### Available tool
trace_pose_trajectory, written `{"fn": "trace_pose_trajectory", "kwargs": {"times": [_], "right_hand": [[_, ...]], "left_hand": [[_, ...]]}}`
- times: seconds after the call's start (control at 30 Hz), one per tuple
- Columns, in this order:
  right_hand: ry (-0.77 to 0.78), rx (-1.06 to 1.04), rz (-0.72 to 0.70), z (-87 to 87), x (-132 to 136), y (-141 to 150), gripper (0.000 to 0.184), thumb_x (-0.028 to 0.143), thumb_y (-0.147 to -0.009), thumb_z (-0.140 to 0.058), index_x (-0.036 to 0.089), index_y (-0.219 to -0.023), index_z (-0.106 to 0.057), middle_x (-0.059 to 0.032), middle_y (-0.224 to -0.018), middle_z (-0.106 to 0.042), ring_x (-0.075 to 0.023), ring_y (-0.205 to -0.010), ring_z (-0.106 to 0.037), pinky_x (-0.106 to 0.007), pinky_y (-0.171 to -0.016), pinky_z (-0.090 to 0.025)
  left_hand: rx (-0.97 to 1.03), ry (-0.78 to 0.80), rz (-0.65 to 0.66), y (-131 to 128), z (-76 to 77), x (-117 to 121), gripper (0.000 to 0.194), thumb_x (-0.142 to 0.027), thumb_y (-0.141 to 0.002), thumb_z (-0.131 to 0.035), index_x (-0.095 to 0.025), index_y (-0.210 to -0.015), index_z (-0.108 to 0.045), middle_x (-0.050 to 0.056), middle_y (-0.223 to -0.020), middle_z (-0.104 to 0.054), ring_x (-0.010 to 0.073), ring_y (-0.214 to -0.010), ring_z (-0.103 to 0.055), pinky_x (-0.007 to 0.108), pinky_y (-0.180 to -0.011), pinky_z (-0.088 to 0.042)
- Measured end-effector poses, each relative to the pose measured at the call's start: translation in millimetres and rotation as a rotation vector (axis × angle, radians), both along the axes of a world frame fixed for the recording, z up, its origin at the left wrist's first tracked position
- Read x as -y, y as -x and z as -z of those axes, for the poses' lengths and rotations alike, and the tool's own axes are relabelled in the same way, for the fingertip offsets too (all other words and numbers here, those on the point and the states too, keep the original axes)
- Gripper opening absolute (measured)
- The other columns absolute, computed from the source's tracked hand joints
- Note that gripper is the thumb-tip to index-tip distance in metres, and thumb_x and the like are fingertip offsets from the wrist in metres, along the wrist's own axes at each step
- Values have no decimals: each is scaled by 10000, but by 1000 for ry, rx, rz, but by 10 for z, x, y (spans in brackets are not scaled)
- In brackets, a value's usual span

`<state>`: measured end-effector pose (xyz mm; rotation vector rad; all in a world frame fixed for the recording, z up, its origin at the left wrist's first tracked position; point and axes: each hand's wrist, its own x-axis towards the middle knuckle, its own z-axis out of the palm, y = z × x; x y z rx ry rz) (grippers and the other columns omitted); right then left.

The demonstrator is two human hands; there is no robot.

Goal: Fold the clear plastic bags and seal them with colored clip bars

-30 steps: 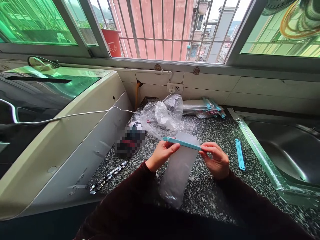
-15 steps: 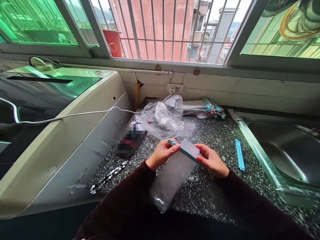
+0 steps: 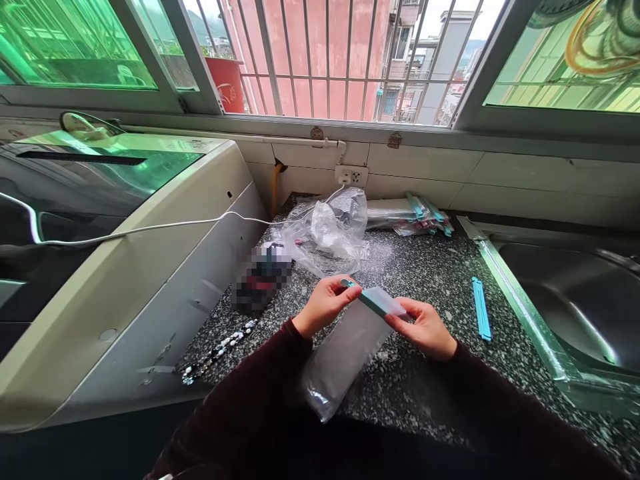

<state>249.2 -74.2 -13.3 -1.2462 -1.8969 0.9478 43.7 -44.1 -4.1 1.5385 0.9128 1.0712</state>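
Observation:
A teal bag sealing clip (image 3: 373,303) lies across the upper part of a translucent plastic bag (image 3: 340,353). My left hand (image 3: 324,305) pinches the clip's left end, where its rounded tip shows. My right hand (image 3: 424,325) is closed on the clip's other end and the bag's edge there, fingers partly hidden behind the plastic. A short flap of the bag sticks out above the clip, and the rest hangs down toward the counter's front edge. To the right, more blue clips (image 3: 481,309) lie on the counter beside the sink.
Crumpled clear plastic (image 3: 333,233) sits at the back of the speckled counter (image 3: 420,267), next to packaged clips (image 3: 425,217). A beaded string (image 3: 220,350) and a pixelated object (image 3: 263,277) lie left. A white cable (image 3: 200,223) crosses to the outlet; a steel sink (image 3: 560,320) is right.
My right hand has shifted slightly down at the clip's right end, its thumb and fingers closing there. The left hand keeps its pinch, and the bag has barely moved.

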Motion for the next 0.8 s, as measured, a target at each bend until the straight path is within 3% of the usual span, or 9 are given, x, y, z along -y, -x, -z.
{"fn": "trace_pose_trajectory", "kwargs": {"times": [0.33, 0.63, 0.7, 0.8], "right_hand": [[-51, 10, 9, -18, 1, 18, 372, 483, -759, -545, 168, -563, -510, 20, -549, -433, -102, -531, -392, -225, -501, -335], [-38, 10, 10, 12, -19, -4, 362, 504, -749, -558, 158, -643, -569, 7, -577, -489, -115, -547, -434, -232, -509, -369], [-74, -5, 31, -7, -27, -31, 370, 504, -750, -561, 161, -611, -559, 4, -577, -486, -115, -545, -431, -235, -508, -371], [-106, -68, 104, -64, -64, -114, 368, 525, -735, -574, 166, -651, -579, 2, -588, -493, -115, -536, -428, -237, -492, -367]], "left_hand": [[-18, -49, -2, 3, 19, -7, 384, -471, -752, -546, -136, -567, -511, -20, -577, -410, 104, -582, -360, 236, -562, -284], [-3, -47, -24, -5, 6, -8, 392, -492, -747, -553, -132, -593, -540, -17, -585, -431, 106, -587, -378, 234, -570, -306], [9, 16, 38, 2, 6, -12, 423, -541, -719, -561, -124, -652, -578, -9, -609, -470, 107, -590, -401, 230, -566, -326], [-79, 182, 293, 18, 46, -16, 464, -573, -683, -584, -116, -747, -630, 14, -658, -553, 125, -606, -464, 227, -559, -360]]}}
